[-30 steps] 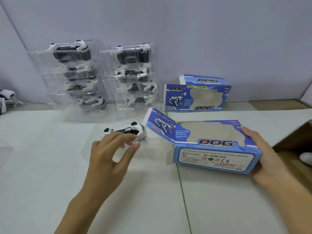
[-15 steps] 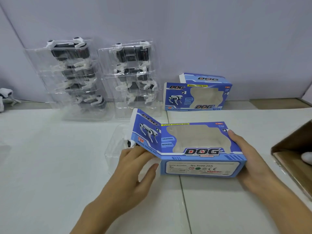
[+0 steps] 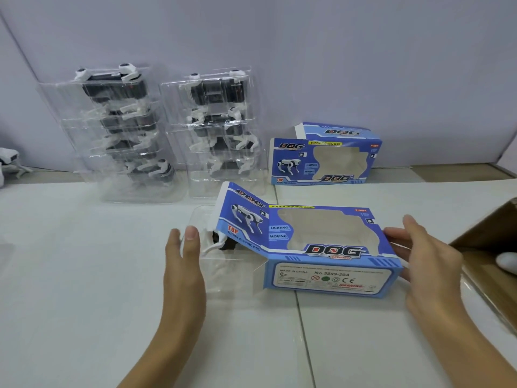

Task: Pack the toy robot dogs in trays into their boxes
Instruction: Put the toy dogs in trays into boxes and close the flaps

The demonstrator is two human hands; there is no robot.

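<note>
At frame centre the blue box [image 3: 321,247] lies on the white table [image 3: 84,275], the clear tray [image 3: 223,264] with its toy dog [image 3: 221,242] half inside. The left hand [image 3: 184,264] presses flat-fingered against the tray's left end; the right hand [image 3: 428,264], fingers straight, braces the box's right end.

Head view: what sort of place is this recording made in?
Probably a packing bench in a small toy workshop. Stacked clear trays of toy robot dogs lean on the wall, printed DOG boxes wait on the white table, and a brown carton stands open at right.
</note>
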